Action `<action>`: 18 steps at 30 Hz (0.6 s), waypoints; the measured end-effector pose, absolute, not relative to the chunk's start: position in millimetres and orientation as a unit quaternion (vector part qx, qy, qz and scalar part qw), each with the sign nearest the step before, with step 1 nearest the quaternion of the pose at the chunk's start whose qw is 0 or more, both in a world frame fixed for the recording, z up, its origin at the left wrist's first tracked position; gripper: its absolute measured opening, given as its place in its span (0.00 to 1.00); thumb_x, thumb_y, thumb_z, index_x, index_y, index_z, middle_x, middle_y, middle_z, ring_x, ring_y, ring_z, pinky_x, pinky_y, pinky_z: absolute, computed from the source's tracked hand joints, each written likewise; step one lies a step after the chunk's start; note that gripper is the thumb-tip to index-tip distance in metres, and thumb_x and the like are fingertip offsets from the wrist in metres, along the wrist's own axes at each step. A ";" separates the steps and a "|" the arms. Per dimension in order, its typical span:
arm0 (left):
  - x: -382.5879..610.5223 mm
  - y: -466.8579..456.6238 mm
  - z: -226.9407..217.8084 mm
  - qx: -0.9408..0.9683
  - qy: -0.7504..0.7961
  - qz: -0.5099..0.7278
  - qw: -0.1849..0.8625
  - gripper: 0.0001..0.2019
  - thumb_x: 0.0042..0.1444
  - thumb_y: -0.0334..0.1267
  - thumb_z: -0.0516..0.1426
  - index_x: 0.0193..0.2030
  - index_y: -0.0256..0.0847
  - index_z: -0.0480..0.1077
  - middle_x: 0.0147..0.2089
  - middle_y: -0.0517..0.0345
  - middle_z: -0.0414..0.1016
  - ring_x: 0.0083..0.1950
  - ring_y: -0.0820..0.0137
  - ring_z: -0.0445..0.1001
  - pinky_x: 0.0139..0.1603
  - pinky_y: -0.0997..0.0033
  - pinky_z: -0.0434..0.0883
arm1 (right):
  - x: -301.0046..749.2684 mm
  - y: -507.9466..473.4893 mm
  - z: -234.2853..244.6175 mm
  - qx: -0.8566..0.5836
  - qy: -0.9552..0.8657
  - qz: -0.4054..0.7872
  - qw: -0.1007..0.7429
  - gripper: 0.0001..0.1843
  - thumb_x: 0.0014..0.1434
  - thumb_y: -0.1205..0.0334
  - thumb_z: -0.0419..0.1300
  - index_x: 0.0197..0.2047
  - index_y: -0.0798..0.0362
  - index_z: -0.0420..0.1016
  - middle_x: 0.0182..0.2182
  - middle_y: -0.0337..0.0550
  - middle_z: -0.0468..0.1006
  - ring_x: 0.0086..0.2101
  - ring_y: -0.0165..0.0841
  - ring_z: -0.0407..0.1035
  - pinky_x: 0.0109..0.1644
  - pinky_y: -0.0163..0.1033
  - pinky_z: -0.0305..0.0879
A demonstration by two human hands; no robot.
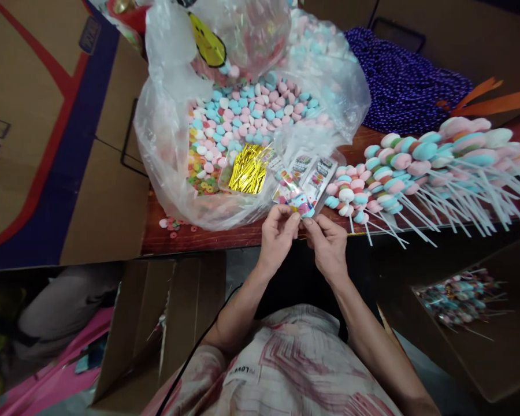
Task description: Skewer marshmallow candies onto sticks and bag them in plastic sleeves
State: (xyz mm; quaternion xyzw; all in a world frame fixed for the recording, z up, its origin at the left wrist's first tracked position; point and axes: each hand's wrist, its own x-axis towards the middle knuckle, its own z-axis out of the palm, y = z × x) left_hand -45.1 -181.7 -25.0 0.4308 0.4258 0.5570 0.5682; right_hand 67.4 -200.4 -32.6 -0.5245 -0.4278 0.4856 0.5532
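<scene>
Left hand (278,230) and right hand (325,238) pinch one small candy packet (298,203) between fingertips, held close over the desk (242,237) edge, beside the open candy bag (225,115) and finished skewers (416,167).

Pink, blue and white sweets (251,110) in clear bag (164,144); gold twist ties (248,169); purple beads (403,81); orange ribbon (485,101); pastel-striped lollipops (416,162); red-brown tabletop (242,237).

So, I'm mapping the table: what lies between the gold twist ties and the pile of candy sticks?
In the head view, small printed packets lie between the gold twist ties and the candy sticks, just above both hands.
</scene>
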 end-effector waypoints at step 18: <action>-53.9 -178.4 -34.3 0.627 0.473 0.550 0.283 0.09 0.64 0.37 0.61 0.50 0.44 0.69 0.44 0.56 0.76 0.44 0.72 0.77 0.45 0.71 0.76 | 64.0 -199.8 -24.1 -0.542 -0.467 0.440 0.542 0.22 0.66 0.50 0.59 0.24 0.52 0.63 0.20 0.32 0.58 0.23 0.26 0.52 0.27 0.34 0.50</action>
